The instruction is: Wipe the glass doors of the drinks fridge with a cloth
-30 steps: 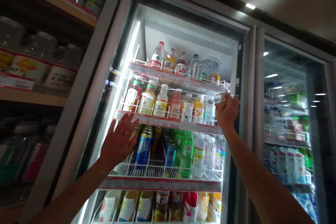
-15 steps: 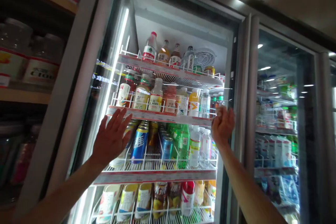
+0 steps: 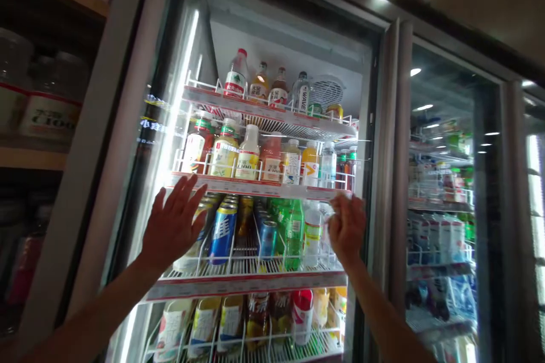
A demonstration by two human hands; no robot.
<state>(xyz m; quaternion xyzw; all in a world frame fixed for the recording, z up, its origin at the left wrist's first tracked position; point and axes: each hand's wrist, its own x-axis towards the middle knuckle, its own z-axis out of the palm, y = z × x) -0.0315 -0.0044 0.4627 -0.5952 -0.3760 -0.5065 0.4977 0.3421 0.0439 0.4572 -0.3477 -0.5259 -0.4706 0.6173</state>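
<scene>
My left hand (image 3: 172, 227) is raised with the palm toward the glass and its fingers spread, holding nothing. It overlaps the left end of the middle shelves, near a blue can (image 3: 223, 232). My right hand (image 3: 347, 227) is up at the right side, somewhat blurred, its fingers curled in and no object visible in them. Behind it are clear bottles (image 3: 313, 229) and a green bottle (image 3: 293, 235). Both hands are in front of the lit drinks fridge's glass door (image 3: 281, 3); whether either touches the glass I cannot tell.
Wire shelves inside carry several bottles, including an orange one (image 3: 310, 161) and a red-capped one (image 3: 236, 74). A metal door frame (image 3: 389, 142) stands right of my hands, with another glass-fronted fridge (image 3: 447, 91) beyond. At left, a wooden shelf (image 3: 34, 157) holds large bottles.
My right hand has moved down and left, away from the right door edge. The left hand stays raised, shifted slightly left in view. The whole view has shifted a little.
</scene>
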